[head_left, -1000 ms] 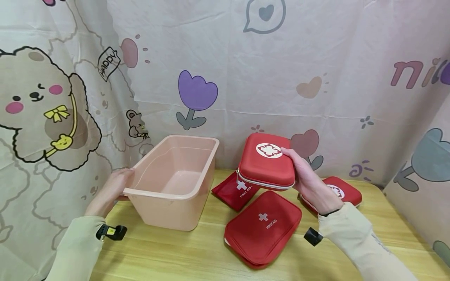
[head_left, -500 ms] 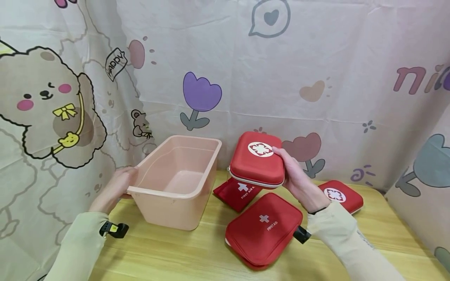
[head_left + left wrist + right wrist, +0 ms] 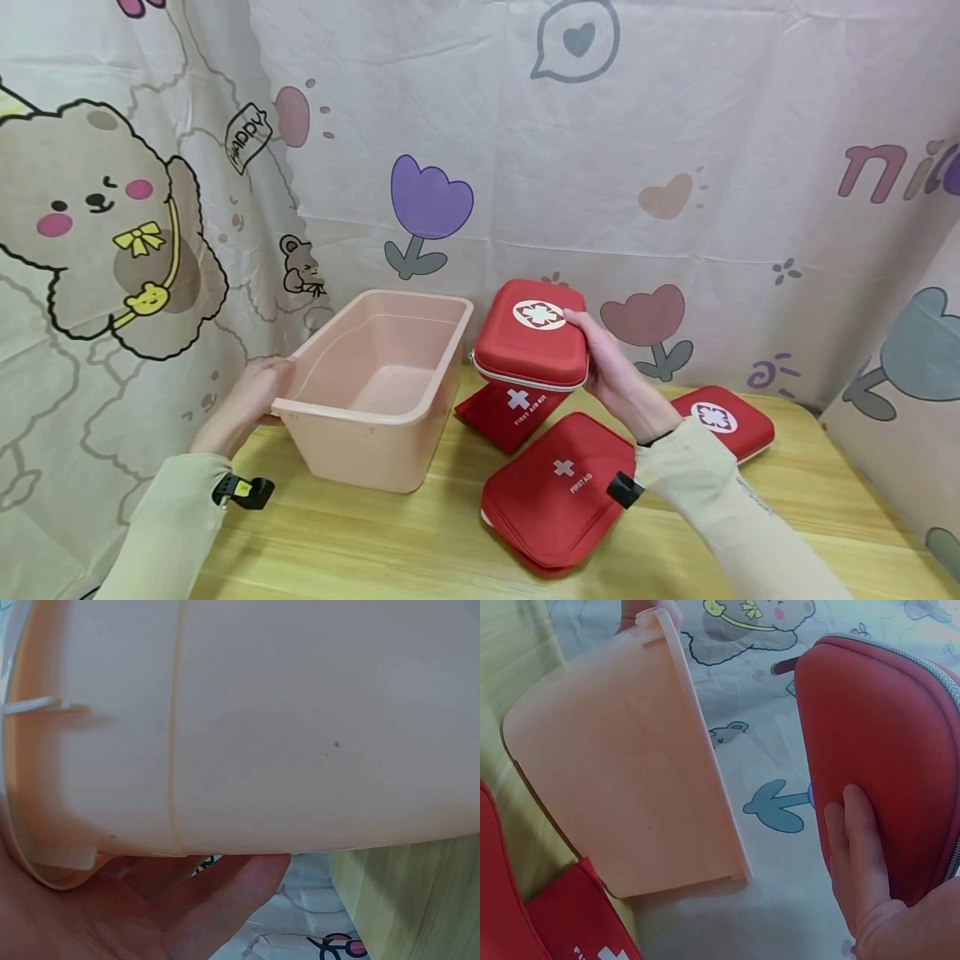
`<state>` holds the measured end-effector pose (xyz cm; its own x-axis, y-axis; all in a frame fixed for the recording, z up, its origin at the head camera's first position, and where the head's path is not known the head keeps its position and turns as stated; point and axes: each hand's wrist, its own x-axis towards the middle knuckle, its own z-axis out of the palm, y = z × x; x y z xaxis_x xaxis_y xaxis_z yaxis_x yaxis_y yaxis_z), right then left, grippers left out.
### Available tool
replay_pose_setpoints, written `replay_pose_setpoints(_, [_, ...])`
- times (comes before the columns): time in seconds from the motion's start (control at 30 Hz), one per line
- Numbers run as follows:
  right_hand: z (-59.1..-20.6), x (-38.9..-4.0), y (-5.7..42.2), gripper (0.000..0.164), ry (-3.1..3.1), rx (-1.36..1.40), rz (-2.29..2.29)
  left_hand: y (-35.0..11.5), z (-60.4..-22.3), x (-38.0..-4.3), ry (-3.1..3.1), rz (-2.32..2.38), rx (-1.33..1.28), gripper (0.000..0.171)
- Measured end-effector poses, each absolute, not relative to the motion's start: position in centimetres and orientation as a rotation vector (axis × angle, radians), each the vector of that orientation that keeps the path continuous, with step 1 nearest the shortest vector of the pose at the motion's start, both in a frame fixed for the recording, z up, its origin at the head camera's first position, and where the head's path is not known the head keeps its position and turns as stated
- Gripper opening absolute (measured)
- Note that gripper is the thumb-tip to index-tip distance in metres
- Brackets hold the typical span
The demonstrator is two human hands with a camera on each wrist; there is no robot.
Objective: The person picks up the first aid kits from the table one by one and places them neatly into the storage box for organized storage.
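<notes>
My right hand [image 3: 618, 379] grips a red hard-shell first aid case [image 3: 528, 346] by its right side, thumb on top near the white cross emblem. The case hangs in the air right of a pink plastic bin [image 3: 367, 446]. In the right wrist view, fingers [image 3: 862, 840] lie along the underside of the case [image 3: 885, 750], and its zip shows at the edge. My left hand [image 3: 251, 396] holds the bin's left rim. In the left wrist view that hand [image 3: 202, 904] is curled at the rim, fingers against the outer wall [image 3: 300, 735].
Below the held case lies a flat red first aid kit pouch [image 3: 510, 412], partly covered in view. A larger red pouch [image 3: 551, 500] lies nearer on the wooden table [image 3: 375, 550]. Another red hard case [image 3: 731, 421] sits at the right. A printed curtain [image 3: 525, 167] hangs behind.
My right hand has carried the red hard case leftward toward the bin. The left hand stays on the bin's rim. The view has shifted slightly.
</notes>
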<state>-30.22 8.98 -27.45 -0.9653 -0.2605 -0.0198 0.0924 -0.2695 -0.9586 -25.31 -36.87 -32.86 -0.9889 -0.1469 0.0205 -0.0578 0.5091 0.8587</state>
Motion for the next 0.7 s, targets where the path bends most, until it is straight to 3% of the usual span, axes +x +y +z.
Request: replay_pose_setpoints(0.7, [-27.4, -31.0, 7.1, 0.056, 1.744, -0.170, -2.328, -36.9, -32.8, -25.4, -2.638, -1.506, 0.207, 0.062])
